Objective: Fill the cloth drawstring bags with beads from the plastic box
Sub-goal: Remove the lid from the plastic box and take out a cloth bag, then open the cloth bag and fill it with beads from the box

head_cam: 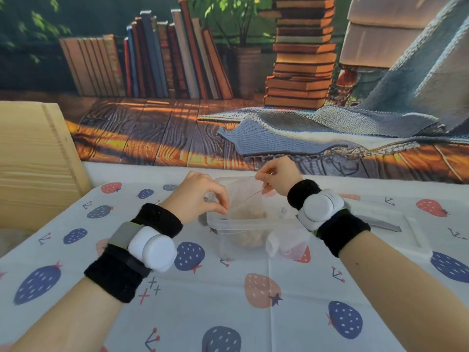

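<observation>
Hands of a person reach forward over a table covered with a strawberry-print tablecloth [291, 313]. Between them they hold a sheer cloth drawstring bag [238, 193] above a clear plastic box [251, 224]. The left hand [200, 194] pinches the bag's near-left edge between thumb and curled fingers. The right hand [276, 175] pinches the far-right edge, slightly higher, with its fingers curled. The bag's mouth is stretched between the two pinches, so its long axis slants from lower left up to upper right, and the body hangs down toward the box. A thin red drawstring [250, 196] runs along that same slant.

The box sits near the middle of the table with its long side running left to right, and a heap of tan beads [251, 240] lies inside. More sheer bags [286, 246] lie just beside its right wall. A clear lid [396, 232] lies flat further right. Each wrist wears a black band with a white sensor.
</observation>
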